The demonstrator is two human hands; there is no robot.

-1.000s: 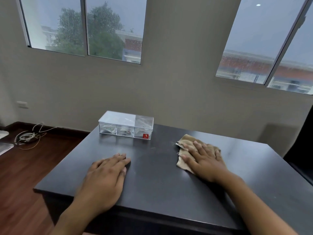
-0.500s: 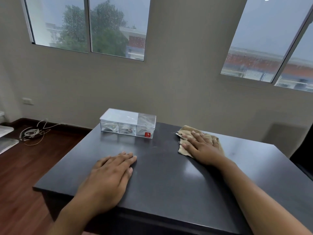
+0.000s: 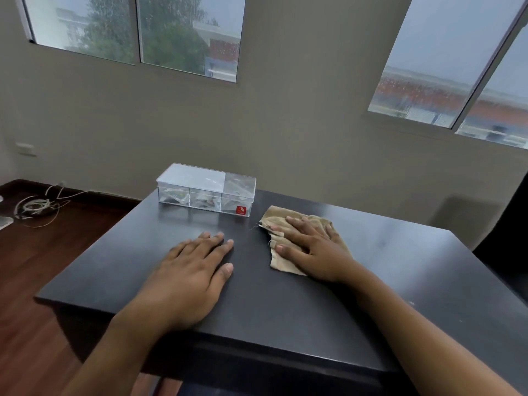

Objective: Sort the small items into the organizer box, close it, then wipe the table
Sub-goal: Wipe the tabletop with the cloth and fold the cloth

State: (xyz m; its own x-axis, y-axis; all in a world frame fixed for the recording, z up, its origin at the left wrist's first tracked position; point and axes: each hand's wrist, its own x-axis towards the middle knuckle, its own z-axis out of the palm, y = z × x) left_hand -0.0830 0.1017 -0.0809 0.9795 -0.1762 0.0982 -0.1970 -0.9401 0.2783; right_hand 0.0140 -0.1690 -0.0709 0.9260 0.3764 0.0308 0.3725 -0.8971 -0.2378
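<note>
A clear plastic organizer box [image 3: 206,189] with a red label stands at the far left of the dark table [image 3: 400,270], its lid closed and small items visible in its compartments. My right hand [image 3: 310,247] presses flat with straight fingers on a tan cloth [image 3: 278,217] lying just right of the box. My left hand [image 3: 190,277] rests flat on the bare tabletop, in front of the box and left of the cloth, holding nothing.
A wall with windows stands right behind the table. Loose white cable [image 3: 37,207] lies on the wooden floor to the left. A dark chair [image 3: 505,241] stands at the table's right side.
My right hand slid the cloth away toward the table's far edge, then back toward me and a little left, nearer the box. My left hand stayed flat on the table.
</note>
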